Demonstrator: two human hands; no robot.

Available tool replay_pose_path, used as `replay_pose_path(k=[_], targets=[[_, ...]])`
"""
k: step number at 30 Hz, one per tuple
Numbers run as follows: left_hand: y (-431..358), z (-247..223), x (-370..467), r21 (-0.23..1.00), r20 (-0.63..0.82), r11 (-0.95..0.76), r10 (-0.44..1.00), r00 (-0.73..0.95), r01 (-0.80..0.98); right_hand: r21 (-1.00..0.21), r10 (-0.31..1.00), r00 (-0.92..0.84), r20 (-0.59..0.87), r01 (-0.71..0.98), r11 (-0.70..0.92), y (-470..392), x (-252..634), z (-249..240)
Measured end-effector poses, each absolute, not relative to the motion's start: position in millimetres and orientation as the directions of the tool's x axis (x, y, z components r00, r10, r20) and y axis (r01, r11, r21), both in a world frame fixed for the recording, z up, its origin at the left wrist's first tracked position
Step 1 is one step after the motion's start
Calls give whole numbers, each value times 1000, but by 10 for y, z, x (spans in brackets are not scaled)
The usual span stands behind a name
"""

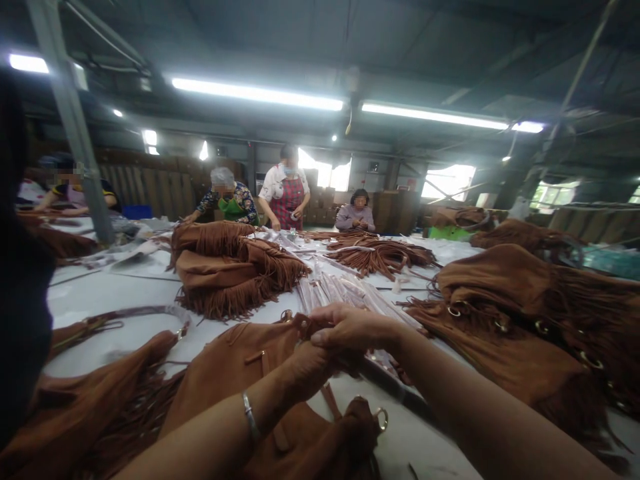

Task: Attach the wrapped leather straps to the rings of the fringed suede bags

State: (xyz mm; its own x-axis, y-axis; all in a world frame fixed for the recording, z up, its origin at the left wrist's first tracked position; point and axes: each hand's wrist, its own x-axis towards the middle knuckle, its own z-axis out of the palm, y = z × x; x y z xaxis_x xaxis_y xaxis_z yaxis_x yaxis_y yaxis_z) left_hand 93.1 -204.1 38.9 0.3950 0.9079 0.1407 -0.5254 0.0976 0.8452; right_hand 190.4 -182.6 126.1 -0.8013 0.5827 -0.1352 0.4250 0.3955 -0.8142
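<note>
A brown suede bag lies in front of me, with a drawstring toggle and gold rings. My left hand, below a silver bracelet, is closed at the bag's upper corner. Over it, my right hand reaches in from the right, its thumb and fingers pinched together on the same corner. The fingers overlap, so the exact part gripped is partly hidden. From under the hands, a dark strap in clear plastic wrap runs to the lower right.
Fringed brown bags are piled on the white table at the left back and right. Plastic-wrapped straps and a bundle of brown fringe lie ahead. Several people work across the table. A metal post rises at left.
</note>
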Motion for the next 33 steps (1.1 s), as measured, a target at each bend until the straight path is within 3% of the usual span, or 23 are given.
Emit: replay_pose_path(k=[4,7,10,13,16,19,22,28,33], targets=[[-2048,375,920,897,65,132,904,422,-422,-666,710,-704,18,521,534,-1826,1886,1140],[-2006,371,819,952,-54,162,924,378,-260,-412,801,-583,138,702,581,-1862,1974,1145],[-1917,369,686,958,-109,182,945,309,-220,-86,813,-563,147,812,577,-1916,2104,1155],[-1854,383,621,962,-118,189,939,323,-197,68,813,-570,120,822,566,-1978,2191,1097],[-1879,380,663,982,-86,141,927,365,-125,-13,825,-544,150,834,552,-2021,2218,1008],[-1939,337,729,997,-56,76,916,397,-35,-334,834,-536,129,768,546,-2034,2242,935],[-1908,315,691,994,-31,-18,902,432,109,-618,859,-511,15,671,410,-2023,2305,843],[-1334,480,205,864,82,-210,956,283,457,-647,936,-342,82,696,311,-1940,2407,435],[-741,473,-15,739,-29,-200,945,327,643,-683,962,-250,107,685,254,-1875,2303,3]])
